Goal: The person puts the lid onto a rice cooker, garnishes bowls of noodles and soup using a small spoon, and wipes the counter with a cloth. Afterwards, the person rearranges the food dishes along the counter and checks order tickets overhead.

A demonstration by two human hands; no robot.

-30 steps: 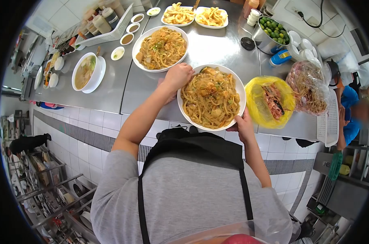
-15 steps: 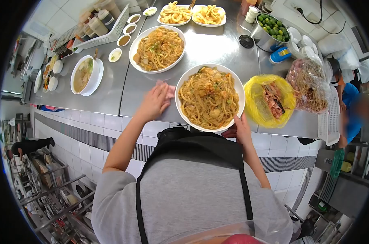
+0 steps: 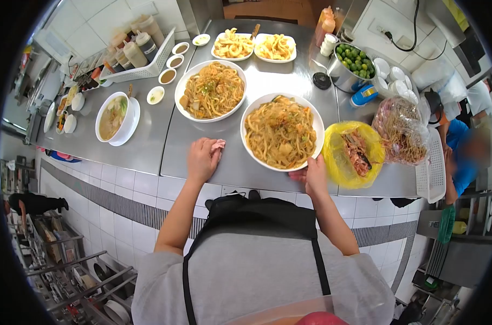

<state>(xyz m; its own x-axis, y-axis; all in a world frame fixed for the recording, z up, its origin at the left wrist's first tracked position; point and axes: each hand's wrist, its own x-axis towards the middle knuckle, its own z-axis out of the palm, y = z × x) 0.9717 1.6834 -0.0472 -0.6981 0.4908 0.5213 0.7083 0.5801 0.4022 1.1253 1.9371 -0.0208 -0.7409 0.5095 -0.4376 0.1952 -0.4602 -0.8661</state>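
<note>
A white bowl of noodles (image 3: 282, 131) sits near the front edge of the steel counter. At its lower right rim is my right hand (image 3: 316, 177), thumb on the rim and fingers partly hidden below. My left hand (image 3: 201, 162) rests on the counter left of this bowl, its fingers curled round a crumpled pink and white cloth (image 3: 218, 145). A second bowl of noodles (image 3: 211, 91) stands farther back, apart from both hands. Close to the right of the near bowl lies an open yellow plastic bag (image 3: 338, 143) with reddish-brown food pieces inside.
At the back are two white dishes of fried food (image 3: 276, 47), and small sauce cups (image 3: 167, 76). Left stands a soup bowl (image 3: 113, 118); right, a pot of green citrus fruits (image 3: 356, 59), a clear bag (image 3: 400, 130) and a white basket (image 3: 431, 168). A person in blue (image 3: 458, 154) is at far right.
The near noodle bowl has shifted away from me, farther onto the counter, with my right hand at its rim. My left fingers are more curled over the cloth. The camera view has tilted.
</note>
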